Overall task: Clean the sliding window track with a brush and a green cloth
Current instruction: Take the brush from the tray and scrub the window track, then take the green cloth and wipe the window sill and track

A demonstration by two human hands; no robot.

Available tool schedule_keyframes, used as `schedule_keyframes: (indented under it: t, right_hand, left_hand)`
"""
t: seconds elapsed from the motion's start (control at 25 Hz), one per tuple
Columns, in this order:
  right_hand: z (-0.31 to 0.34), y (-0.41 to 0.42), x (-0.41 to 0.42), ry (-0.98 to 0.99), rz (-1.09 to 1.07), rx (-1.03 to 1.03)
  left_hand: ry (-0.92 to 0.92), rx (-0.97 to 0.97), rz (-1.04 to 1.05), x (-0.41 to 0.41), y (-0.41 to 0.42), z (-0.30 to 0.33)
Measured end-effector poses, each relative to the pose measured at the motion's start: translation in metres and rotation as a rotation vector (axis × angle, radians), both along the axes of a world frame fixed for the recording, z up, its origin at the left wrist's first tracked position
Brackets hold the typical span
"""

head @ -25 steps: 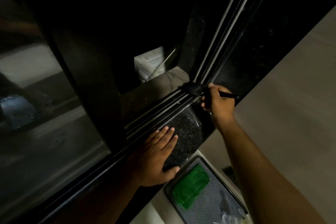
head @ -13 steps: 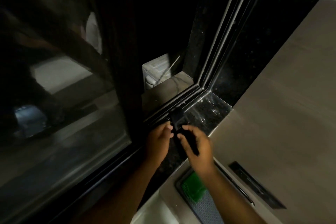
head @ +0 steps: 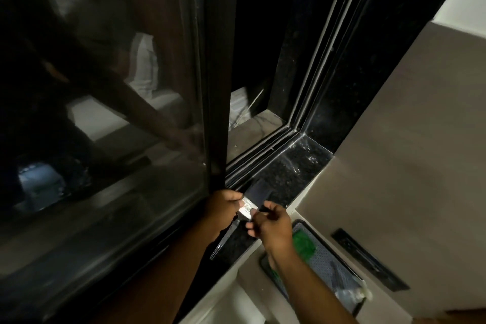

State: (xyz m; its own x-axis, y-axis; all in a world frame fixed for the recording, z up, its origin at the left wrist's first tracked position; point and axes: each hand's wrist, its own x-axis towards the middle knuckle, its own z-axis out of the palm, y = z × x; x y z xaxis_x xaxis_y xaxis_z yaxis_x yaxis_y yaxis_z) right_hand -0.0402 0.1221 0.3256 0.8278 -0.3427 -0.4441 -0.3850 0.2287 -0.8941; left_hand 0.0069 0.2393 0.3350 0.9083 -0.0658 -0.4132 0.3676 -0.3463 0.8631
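Brush now upright, green cloth half-hidden

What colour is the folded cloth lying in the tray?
Green folded cloth, seen in the head view.

Glossy speckled black stone sill, shiny metal brush ferrule, reflective glass pane, soft green cloth

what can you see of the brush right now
The flat black-bristled paintbrush with a shiny metal ferrule is held over the black speckled stone sill, bristles pointing up toward the window track. The left hand pinches the ferrule; the right hand holds beside it. Its glossy handle angles down-left.
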Motion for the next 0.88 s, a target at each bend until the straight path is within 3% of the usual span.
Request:
schedule_keyframes:
  t: [0.4,0.56,0.64,0.72,0.76,0.88]
  right_hand:
    - [-0.037,0.013,0.016,0.293,0.055,-0.048]
    - [-0.03,0.007,0.014,0.235,0.061,0.004]
    - [-0.018,-0.012,0.004,0.143,-0.024,0.046]
    - [-0.014,-0.049,-0.008,0.072,-0.156,0.054]
    - [-0.018,-0.071,-0.015,0.071,-0.217,0.031]
    - [-0.054,-0.131,-0.039,0.199,-0.344,-0.098]
  left_hand:
    - [-0.383,0.786,-0.229,-0.01,0.005,-0.028]
    - [-0.437,0.942,-0.306,-0.011,0.002,-0.025]
    - [-0.641,0.912,-0.267,-0.014,-0.002,-0.018]
    - [-0.861,0.739,-0.263,-0.018,-0.022,-0.018]
    - [-0.885,0.624,-0.278,-0.024,-0.037,-0.017]
    - [-0.579,0.321,-0.326,-0.037,-0.1,-0.027]
